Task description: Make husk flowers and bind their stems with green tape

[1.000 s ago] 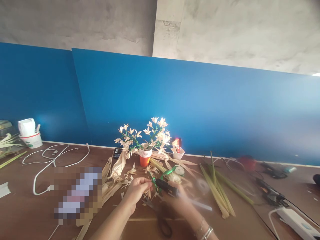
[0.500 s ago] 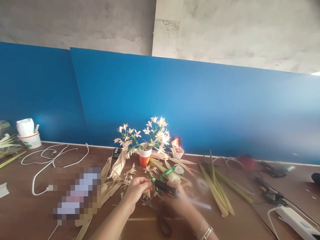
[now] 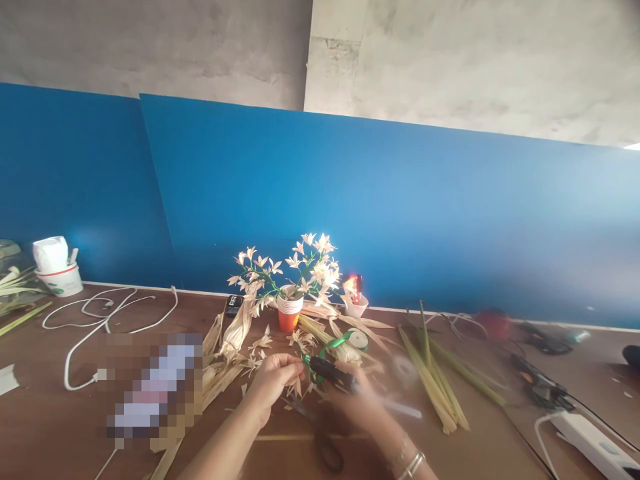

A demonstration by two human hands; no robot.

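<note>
My left hand is closed in a pinch near the middle of the table, and what lies between its fingertips is too small to make out. Blurred in part, my right hand grips a black hot glue gun, its green tip pointing left at my left fingertips. A whitish glue stick sticks out behind the gun. Just beyond my hands lie loose husk flowers and a roll of green tape. Scissors rest below, partly hidden by my right arm.
An orange-and-white paper cup holds green stems with pale husk flowers. Dried husks lie left of it, greenish leaves to the right. White cables and a power strip occupy the sides. A blue partition backs the table.
</note>
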